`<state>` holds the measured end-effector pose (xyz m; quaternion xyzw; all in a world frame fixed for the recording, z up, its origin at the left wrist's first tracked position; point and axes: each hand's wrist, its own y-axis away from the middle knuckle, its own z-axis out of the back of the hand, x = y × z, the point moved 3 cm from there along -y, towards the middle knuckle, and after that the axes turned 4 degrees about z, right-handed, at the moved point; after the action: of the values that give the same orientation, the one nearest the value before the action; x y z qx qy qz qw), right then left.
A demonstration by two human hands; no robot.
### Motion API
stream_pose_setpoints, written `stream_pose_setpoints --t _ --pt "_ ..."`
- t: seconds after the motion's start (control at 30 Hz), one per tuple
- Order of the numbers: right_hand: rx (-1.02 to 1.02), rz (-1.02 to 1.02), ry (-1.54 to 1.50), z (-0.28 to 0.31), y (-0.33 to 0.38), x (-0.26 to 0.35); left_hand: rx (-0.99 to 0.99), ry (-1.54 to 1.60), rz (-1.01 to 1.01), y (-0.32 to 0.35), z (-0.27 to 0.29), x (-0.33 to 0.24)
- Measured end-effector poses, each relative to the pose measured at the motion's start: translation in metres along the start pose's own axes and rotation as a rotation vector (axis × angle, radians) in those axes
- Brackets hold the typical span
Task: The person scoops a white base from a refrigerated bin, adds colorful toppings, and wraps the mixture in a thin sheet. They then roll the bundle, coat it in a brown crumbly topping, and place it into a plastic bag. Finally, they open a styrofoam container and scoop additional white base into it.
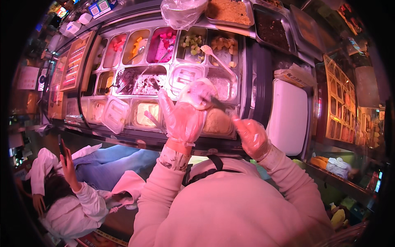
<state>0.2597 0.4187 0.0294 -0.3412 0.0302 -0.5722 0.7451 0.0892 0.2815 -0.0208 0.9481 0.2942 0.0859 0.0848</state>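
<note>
My left hand [183, 121], in a clear plastic glove, holds a round, pale, thin wrapper [192, 103] up over the containers. Its thumb is stretched out at the left, and the other fingers are mostly hidden beneath the round. A pinkish-white smear lies on top of the wrapper. My right hand [252, 138], also gloved, is closed around the handle of a spatula [222, 108], whose dark, blurred tip reaches the wrapper's right edge. Below the spatula sits a metal tub of tan paste [218, 122]. A tub of creamy yellow filling [147, 114] stands left of my left hand.
Metal tubs of cut fruit, among them green cubes [191, 43], line the far side. A pale spoon [218, 61] lies across the right tubs. Trays of crumbs [228, 12] stand behind. A white lidded box [287, 117] is at right. Another person [76, 206] sits at lower left.
</note>
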Motion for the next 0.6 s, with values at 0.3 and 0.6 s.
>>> stream_pose_setpoints --t 0.3,0.6 --pt "-0.064 0.17 0.197 0.02 0.024 -0.011 -0.061 -0.067 -0.036 0.011 0.03 -0.012" --pt "0.047 -1.084 -0.15 -0.122 0.071 -0.18 -0.053 -0.088 0.092 0.041 0.047 -0.033"
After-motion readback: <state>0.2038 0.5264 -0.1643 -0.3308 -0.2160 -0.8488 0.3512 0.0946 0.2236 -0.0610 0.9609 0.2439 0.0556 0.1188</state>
